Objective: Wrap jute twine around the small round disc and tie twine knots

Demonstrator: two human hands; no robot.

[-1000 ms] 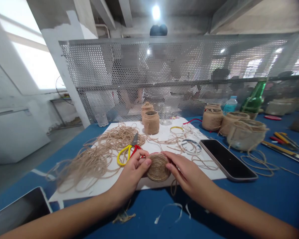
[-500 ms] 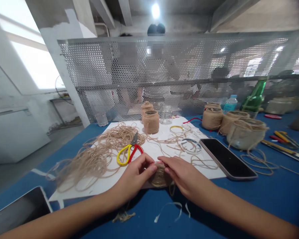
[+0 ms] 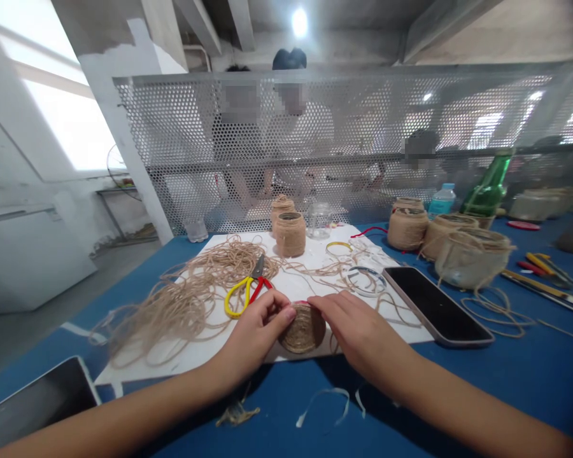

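Between my hands is a round coil of brown twine point(image 3: 302, 331), its flat face tilted toward me and a bit of red at its top edge. My left hand point(image 3: 262, 324) pinches the coil's left edge between thumb and fingers. On the other side, my right hand point(image 3: 348, 318) closes over the upper right edge, its fingertips partly hidden. Scissors point(image 3: 251, 289) with one yellow and one red handle lie just beyond my left hand. A large tangle of loose twine point(image 3: 210, 270) spreads to the left on a white sheet point(image 3: 181, 359).
Twine-wrapped jars point(image 3: 290, 235) stand at the sheet's far edge beside a clear glass jar point(image 3: 319, 219). To the right are a phone point(image 3: 437, 305), more wrapped jars point(image 3: 407, 228) and a green bottle point(image 3: 489, 187). A perforated metal screen point(image 3: 363, 127) stands behind, with people beyond it.
The coil has been tilted up, so more of its round face shows. Both hands have shifted slightly up with it, still gripping its edges.
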